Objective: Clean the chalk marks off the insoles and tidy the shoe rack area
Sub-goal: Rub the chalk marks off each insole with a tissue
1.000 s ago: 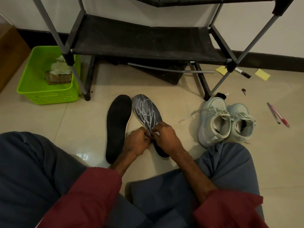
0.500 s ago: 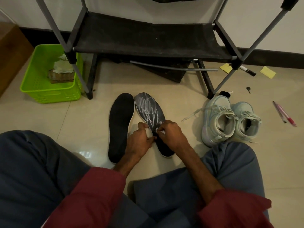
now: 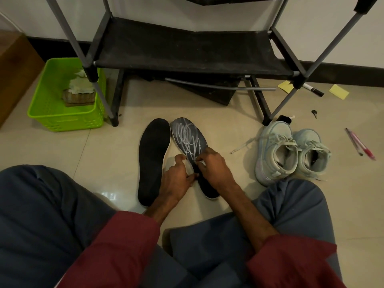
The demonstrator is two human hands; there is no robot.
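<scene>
The person sat on the pale tiled floor (image 3: 104, 154) with grey-trousered knees spread wide and dark red sleeves (image 3: 116, 246) pushed up the forearms. Both hands met just in front of the knees, over the heel half of the chalk-marked insole (image 3: 188, 136). The left hand (image 3: 176, 179) had its fingers curled in, pinching a small white scrap (image 3: 188, 170). The right hand (image 3: 216, 169) was curled too, its fingertips gripping the other end of the same scrap; I could not tell whether it was tissue or cloth.

That insole lay flat on the floor, toe pointing away and angled slightly left, with white scribbles covering its front half. Just beside it on the left, toes almost touching, lay a plain black insole (image 3: 152, 159) with no marks that I could see.

Off to the right stood a pair of pale blue sneakers (image 3: 291, 152), one lace trailing across the tiles. Further right lay two pens (image 3: 359, 146).

Beyond the insoles stood the shoe rack (image 3: 187, 50), its black fabric shelf bare, with a loose grey rod (image 3: 218, 85) lying beneath it. A green basket (image 3: 62, 115) sat at the rack's left leg, holding something crumpled and white. By the right leg were a small key (image 3: 314, 113), a black marker (image 3: 313, 91) and two yellow sticky notes (image 3: 338, 91).
</scene>
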